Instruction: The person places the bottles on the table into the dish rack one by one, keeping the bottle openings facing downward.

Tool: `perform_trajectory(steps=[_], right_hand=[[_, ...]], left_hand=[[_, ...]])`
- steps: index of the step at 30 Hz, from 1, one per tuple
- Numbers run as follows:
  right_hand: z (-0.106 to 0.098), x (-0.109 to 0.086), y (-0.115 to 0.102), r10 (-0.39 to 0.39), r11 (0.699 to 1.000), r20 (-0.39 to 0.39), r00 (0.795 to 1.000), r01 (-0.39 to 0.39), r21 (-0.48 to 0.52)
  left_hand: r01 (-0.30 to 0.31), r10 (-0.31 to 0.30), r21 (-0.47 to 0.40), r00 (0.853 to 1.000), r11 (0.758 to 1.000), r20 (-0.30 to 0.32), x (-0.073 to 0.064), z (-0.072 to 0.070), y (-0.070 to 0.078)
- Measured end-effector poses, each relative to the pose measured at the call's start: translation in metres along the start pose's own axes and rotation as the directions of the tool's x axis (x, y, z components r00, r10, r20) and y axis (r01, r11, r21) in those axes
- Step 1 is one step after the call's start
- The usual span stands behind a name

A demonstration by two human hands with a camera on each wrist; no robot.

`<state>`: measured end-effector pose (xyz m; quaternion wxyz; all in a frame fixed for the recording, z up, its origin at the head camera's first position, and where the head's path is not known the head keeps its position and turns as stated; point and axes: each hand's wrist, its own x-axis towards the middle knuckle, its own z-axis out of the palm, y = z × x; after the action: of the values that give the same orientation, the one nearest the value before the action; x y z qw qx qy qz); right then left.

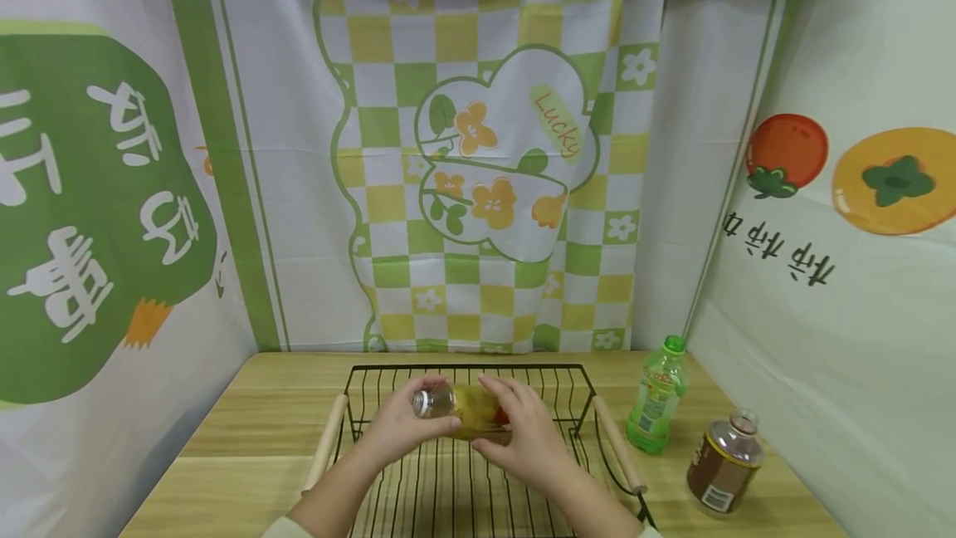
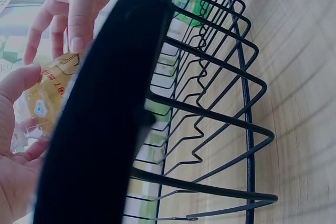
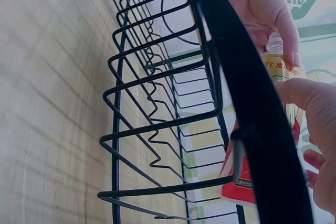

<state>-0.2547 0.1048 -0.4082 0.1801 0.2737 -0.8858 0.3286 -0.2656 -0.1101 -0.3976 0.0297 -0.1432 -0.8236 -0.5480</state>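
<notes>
Above a black wire basket [image 1: 466, 484], a clear plastic bottle [image 1: 472, 409] with a yellow and red label lies sideways between both hands. Its clear neck points left. The left hand [image 1: 407, 426] grips the neck end, with the thumb on the near side. The right hand [image 1: 526, 434] holds the other end, fingers over the far side and thumb below. The left wrist view shows the yellow label [image 2: 50, 90] between the hands, partly hidden by a dark basket bar. In the right wrist view, a red part of the label [image 3: 239, 192] shows behind the wires.
The basket has wooden side handles [image 1: 618, 445] and stands on a wood-grain table [image 1: 224, 438]. To its right are a green bottle [image 1: 657, 397] with a green cap and a brown-labelled bottle [image 1: 724, 463] without a visible cap. Printed cloth [image 1: 493, 297] hangs around the back and sides.
</notes>
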Motion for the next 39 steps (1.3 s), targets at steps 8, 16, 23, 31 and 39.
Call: perform_trajectory(steps=[8, 16, 23, 31, 39], right_hand=[[-0.0002, -0.0005, -0.0004, -0.022, 0.999, -0.086, 0.996, 0.024, 0.025], [-0.0018, 0.0000, -0.0030, 0.037, 0.997, -0.088, 0.995, -0.031, 0.067], [-0.0015, 0.0018, 0.0001, 0.189, 0.955, 0.004, 0.982, -0.184, 0.232], [-0.0018, 0.0016, -0.0008, 0.297, 0.878, 0.106, 0.949, -0.315, 0.360], [-0.0011, 0.0030, -0.0030, 0.355, 0.813, 0.132, 0.926, -0.375, 0.446]], left_hand=[[0.030, -0.036, -0.045, 0.992, 0.999, -0.118, 0.0013, -0.0022, -0.0001], [-0.027, -0.012, -0.172, 0.975, 0.985, -0.223, 0.0035, -0.0044, 0.0011], [-0.054, -0.005, -0.201, 0.959, 0.978, -0.282, 0.0023, -0.0063, 0.0029], [-0.036, -0.036, -0.240, 0.956, 0.970, -0.290, 0.0013, -0.0054, 0.0046], [-0.051, -0.020, -0.245, 0.960, 0.968, -0.278, -0.0002, -0.0016, 0.0057]])
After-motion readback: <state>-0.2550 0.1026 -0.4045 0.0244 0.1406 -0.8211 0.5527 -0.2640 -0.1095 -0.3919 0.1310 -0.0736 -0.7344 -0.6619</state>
